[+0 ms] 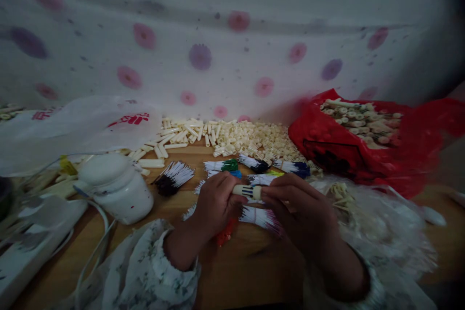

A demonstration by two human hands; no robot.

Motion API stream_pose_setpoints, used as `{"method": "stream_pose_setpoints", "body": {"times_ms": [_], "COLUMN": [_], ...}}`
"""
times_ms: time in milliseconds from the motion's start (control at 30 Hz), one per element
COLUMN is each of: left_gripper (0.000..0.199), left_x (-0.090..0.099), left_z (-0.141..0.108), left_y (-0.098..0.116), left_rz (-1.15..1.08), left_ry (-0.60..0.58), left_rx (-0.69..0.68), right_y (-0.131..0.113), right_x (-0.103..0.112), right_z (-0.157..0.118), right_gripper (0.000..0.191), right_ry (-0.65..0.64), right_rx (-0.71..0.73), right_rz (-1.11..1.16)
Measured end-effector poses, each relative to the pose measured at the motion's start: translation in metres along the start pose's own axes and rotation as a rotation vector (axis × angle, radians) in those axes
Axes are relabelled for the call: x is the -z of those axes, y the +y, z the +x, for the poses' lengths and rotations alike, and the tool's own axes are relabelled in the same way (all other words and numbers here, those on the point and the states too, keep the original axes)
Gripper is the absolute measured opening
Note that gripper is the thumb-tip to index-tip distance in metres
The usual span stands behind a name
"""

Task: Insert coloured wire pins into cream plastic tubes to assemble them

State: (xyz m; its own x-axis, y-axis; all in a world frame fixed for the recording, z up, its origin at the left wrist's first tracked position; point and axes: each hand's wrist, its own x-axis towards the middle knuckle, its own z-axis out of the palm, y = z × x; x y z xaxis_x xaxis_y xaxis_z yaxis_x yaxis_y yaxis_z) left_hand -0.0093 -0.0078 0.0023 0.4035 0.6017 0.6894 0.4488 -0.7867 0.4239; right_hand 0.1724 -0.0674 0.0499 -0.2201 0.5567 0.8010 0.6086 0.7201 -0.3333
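Between my hands, in the head view, lies a cream pen barrel [247, 191] with dark slots along its side, held roughly level. My left hand [217, 198] is closed round its left end. The fingertips of my right hand [303, 206] pinch at its right end, partly hiding it. Under and behind the hands lie bundles of thin white pen refills with coloured ends: green [229, 164], black [258, 165], dark blue [301, 169] and purple-pink [263, 218]. Some red pieces [225, 232] show below my left hand. A loose black-ended bundle [173, 178] lies further left.
A heap of short cream slotted parts [250, 138] and longer cream tubes [181, 131] fills the back. At right stand a red bag [327, 140] of slotted barrels and a clear bag [378, 223]. A white rounded device [116, 186], cables and a power strip [47, 242] occupy the left.
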Motion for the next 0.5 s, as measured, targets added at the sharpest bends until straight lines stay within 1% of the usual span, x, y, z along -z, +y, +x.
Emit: {"method": "stream_pose_setpoints", "body": {"times_ms": [100,200,267,333,433,500], "left_gripper": [0.044,0.032,0.029,0.028,0.029,0.03], "left_x": [-0.002,-0.005,-0.008,-0.01,-0.012,-0.012], "left_z": [-0.001,-0.002,-0.003,-0.003,-0.002,-0.002], "left_y": [-0.001,-0.002,-0.001,0.001,0.004,0.005], "left_rz": [-0.116,-0.223,-0.325,-0.427,-0.513,-0.53], "left_ry": [-0.095,-0.156,-0.181,-0.202,-0.216,-0.217], "left_rx": [0.047,0.131,0.199,0.252,0.306,0.323], "right_y": [0.007,0.013,0.016,0.017,0.015,0.014], "right_x": [-0.001,-0.007,-0.014,-0.021,-0.031,-0.035], "right_z": [-0.001,-0.003,-0.006,-0.009,-0.011,-0.01], "right_gripper": [0.011,0.012,0.018,0.024,0.025,0.024], "right_ry": [0.045,0.066,0.058,0.058,0.086,0.093], "right_rx": [-0.056,-0.174,-0.268,-0.372,-0.512,-0.571], "right_rz": [-0.013,0.046,0.16,0.325,0.575,0.696]}}
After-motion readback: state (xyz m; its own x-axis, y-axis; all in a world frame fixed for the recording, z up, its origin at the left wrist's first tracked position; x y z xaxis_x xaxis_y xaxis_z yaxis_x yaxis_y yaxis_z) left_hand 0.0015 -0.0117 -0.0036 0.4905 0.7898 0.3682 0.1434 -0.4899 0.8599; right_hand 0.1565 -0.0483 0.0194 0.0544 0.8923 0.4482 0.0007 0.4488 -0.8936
